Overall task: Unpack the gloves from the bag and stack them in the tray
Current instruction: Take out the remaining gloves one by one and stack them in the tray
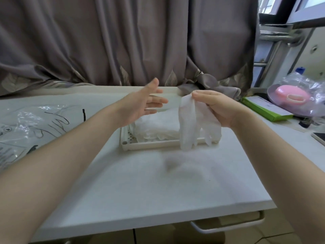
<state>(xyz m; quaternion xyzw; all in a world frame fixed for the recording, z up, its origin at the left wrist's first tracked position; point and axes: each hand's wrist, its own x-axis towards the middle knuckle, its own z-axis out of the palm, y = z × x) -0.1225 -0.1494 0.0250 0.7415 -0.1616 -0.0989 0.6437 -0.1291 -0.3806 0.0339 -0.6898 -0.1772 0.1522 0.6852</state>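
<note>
Above tray, right fingers pinch glove.

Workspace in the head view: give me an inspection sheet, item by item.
Surface: white table, bare at the front.
Job's things: white tray holding a stack of gloves; one glove hanging over the tray's front; clear printed bag lying at the left.
Clutter: green box, pink case in plastic wrap, phone at the right.
Grips: left hand open, holding nothing; right hand pinches the hanging glove.
Cables: nothing seen.
Surroundings: grey curtain behind, window at upper right.
</note>
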